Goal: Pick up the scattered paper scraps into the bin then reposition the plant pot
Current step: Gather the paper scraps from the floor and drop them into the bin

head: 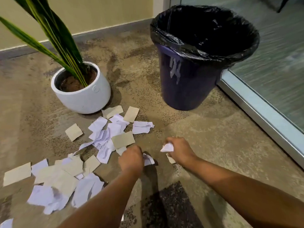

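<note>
A white scrap (167,147) is clamped in the curled fingers of the right hand (178,150). A second scrap (148,159) is pinched by the left hand (130,159). Other paper scraps (105,137) are strewn on the floor (213,137) before the plant pot (82,96), left of the bin (189,83). Their print is illegible.

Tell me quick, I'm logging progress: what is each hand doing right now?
Left hand: pinching a white paper scrap.
Right hand: holding another white scrap.

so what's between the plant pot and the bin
In the head view, only bare floor lies between plant pot and bin; the paper scraps lie nearer the person.
</note>
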